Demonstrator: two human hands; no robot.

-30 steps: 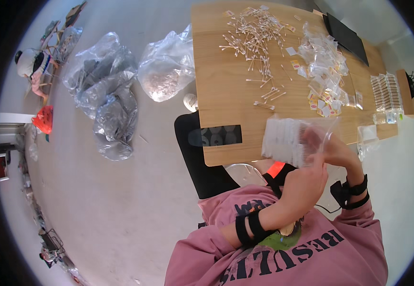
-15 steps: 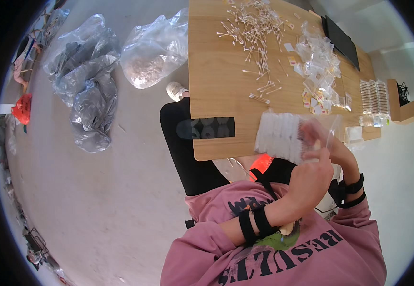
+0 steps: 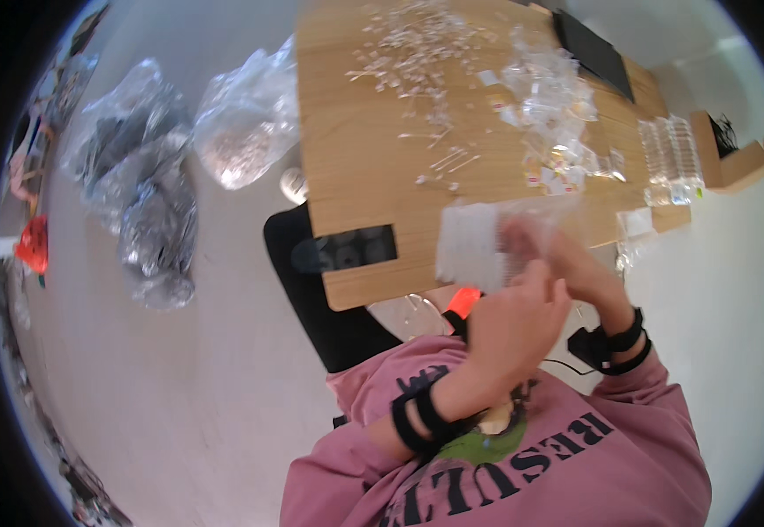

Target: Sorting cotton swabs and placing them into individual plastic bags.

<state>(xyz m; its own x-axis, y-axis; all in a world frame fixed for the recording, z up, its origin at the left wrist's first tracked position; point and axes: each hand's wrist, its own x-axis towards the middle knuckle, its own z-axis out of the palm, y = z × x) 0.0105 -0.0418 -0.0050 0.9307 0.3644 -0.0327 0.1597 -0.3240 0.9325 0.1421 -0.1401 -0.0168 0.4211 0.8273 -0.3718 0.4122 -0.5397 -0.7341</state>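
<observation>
A clear plastic bag (image 3: 468, 246) filled with a row of white packs hangs over the table's near edge, blurred by motion. My left hand (image 3: 515, 321) pinches the bag's near side at its open end, fingers closed. At the same end, my right hand (image 3: 535, 244) lies against the packs, partly behind the clear film. Its fingers are smeared, so their grip does not show. Loose cotton swabs (image 3: 426, 53) lie heaped on the wooden table (image 3: 355, 167) beyond the bag. Small clear packets (image 3: 549, 97) with labels are piled to their right.
A black flat panel (image 3: 593, 54) lies at the far right. Stacked clear boxes (image 3: 670, 158) stand beside an open cardboard box (image 3: 733, 158). A dark strip with round shapes (image 3: 360, 249) lies on the near left corner. Large plastic bags (image 3: 246, 145) rest on the floor at left.
The view has shifted, so the table sits further left in it. Both hands remain at the filled bag's open end, and the bag and right hand are more blurred.
</observation>
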